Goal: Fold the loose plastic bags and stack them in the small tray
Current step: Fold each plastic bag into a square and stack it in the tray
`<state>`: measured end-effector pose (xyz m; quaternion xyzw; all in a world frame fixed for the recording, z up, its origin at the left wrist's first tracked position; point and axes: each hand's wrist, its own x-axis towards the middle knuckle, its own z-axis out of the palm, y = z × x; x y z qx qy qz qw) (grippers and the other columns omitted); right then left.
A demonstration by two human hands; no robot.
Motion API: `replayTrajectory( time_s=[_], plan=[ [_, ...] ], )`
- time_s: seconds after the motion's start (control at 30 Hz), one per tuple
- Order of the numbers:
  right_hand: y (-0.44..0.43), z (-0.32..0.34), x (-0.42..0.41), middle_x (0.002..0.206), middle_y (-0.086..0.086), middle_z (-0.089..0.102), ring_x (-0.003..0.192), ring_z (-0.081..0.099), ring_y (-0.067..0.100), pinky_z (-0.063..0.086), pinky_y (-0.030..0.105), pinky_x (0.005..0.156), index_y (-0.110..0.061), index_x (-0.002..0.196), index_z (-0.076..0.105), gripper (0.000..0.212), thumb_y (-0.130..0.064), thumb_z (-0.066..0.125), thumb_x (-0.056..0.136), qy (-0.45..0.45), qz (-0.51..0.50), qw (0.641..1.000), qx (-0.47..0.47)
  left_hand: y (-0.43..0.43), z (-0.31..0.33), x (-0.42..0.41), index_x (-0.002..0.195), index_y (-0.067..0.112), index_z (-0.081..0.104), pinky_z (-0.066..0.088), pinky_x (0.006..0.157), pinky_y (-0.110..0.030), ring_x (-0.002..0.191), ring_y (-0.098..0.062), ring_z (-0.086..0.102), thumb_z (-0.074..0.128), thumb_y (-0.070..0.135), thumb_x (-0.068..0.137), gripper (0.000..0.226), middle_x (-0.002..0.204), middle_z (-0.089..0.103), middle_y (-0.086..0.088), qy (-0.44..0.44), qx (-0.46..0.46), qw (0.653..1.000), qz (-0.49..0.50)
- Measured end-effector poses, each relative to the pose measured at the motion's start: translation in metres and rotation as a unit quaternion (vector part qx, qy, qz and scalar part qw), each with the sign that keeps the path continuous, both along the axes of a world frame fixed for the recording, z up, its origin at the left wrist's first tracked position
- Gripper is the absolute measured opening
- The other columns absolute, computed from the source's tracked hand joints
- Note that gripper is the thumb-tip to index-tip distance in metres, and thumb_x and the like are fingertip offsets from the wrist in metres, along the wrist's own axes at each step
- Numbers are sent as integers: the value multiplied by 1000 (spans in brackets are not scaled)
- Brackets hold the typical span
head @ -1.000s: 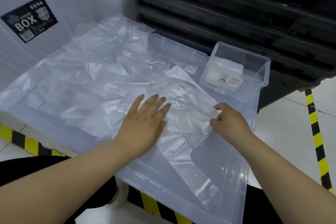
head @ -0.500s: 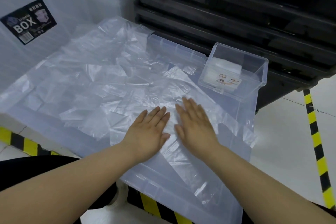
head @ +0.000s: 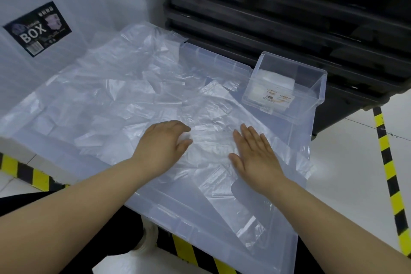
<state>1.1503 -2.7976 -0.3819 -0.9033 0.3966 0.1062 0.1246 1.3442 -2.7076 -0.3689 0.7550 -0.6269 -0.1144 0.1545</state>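
Nearest to you: the near edge of the big clear lid (head: 169,211), which carries everything listed. Both your bare forearms cross it.

Item, one plastic bag (head: 213,140): spread flat and wrinkled on the right half of the lid. Its tail runs toward the near right corner, and one edge drapes over the right edge.

Item, your left hand (head: 162,142): on the bag's left side, fingers curled down. The thumb and fingertips pinch a fold of the film.

Item, your right hand (head: 255,155): just right of the left hand, apart from it. It lies palm down with fingers straight and together, pressing the bag flat and grasping nothing.

Item, loose bags (head: 111,95): a crumpled, overlapping heap covering the left half of the lid and reaching its far left corner. I cannot tell how many there are.

Item, small tray (head: 319,89): clear plastic, upright at the far right corner of the lid and well apart from both hands. It has a paper label (head: 277,97) on its front wall and a folded stack (head: 275,78) of whitish film inside.

Beyond the far edge: black shelves (head: 289,18).

Far left: a white bin bearing a dark sticker (head: 37,29) that reads BOX.

On the floor, right of the lid: yellow-and-black tape (head: 387,162).
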Motion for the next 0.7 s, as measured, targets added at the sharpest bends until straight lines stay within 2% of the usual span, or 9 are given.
replayTrajectory(
  time_s=[0.1, 0.17, 0.23, 0.33, 0.43, 0.5, 0.57, 0.63, 0.7],
  plan=[
    [-2, 0, 1, 155, -1, -17, 142, -17, 12, -21, 22, 104, -20, 148, -7, 85, -56, -10, 71, 1, -3, 1000, 4, -14, 1, -3, 135, 18, 44, 25, 105, -28, 128, -17, 41, 50, 38, 93, 47, 140, 45, 3, 4, 68, 998, -13],
    [-2, 0, 0, 155, -1, -17, 142, -17, 12, -20, 22, 104, -20, 148, -7, 94, -59, -16, 62, 0, 4, 1000, 0, -27, 6, -6, 137, 21, 40, 24, 104, -29, 129, -18, 39, 51, 39, 91, 50, 141, 43, 2, -20, 108, 994, -13],
    [-3, 1, 0, 155, 0, -17, 142, -17, 13, -20, 22, 104, -20, 148, -7, 89, -58, -11, 67, 4, 5, 1000, 6, -42, 10, -7, 134, 21, 42, 26, 99, -29, 122, -18, 44, 54, 42, 89, 51, 133, 48, 1, -32, 145, 989, -7],
    [-4, 1, -1, 155, 0, -17, 142, -16, 13, -19, 23, 106, -20, 148, -6, 89, -58, -11, 67, -2, 10, 1000, 10, -59, 17, -14, 123, 21, 47, 23, 89, -28, 112, -16, 50, 62, 43, 82, 49, 111, 54, 5, -2, 219, 976, 5],
    [-6, 1, -2, 155, 0, -17, 142, -16, 14, -18, 25, 108, -21, 148, -6, 85, -56, -8, 71, 1, 12, 1000, 12, -68, 21, -21, 112, 18, 50, 25, 89, -31, 103, -19, 52, 66, 42, 80, 43, 95, 50, 6, -25, 279, 960, -4],
    [-6, 1, -2, 155, 0, -16, 142, -16, 14, -19, 24, 107, -21, 148, -6, 85, -59, -11, 72, 3, 19, 1000, 15, -71, 22, -22, 94, 16, 51, 25, 84, -31, 91, -20, 50, 66, 41, 80, 33, 86, 50, 5, -48, 300, 952, -11],
    [-7, 2, -2, 155, 0, -17, 142, -16, 14, -18, 25, 108, -21, 148, -6, 74, -56, -4, 83, 7, 18, 1000, 19, -71, 25, -22, 73, 15, 45, 23, 80, -30, 81, -19, 47, 67, 42, 79, 35, 71, 44, 5, -66, 325, 943, -15],
    [-7, 2, -3, 155, 0, -16, 142, -16, 13, -18, 25, 108, -21, 148, -6, 75, -57, -3, 82, 5, 22, 1000, 16, -72, 28, -21, 64, 15, 38, 23, 80, -30, 79, -19, 45, 66, 43, 79, 43, 67, 40, 4, -87, 349, 933, -26],
    [-7, 3, -4, 155, 0, -16, 142, -16, 13, -17, 26, 110, -21, 148, -6, 62, -50, 9, 95, 2, 24, 1000, 19, -71, 31, -21, 62, 15, 38, 23, 81, -30, 78, -20, 44, 65, 42, 80, 43, 66, 39, 4, -92, 356, 929, -32]
  ],
)
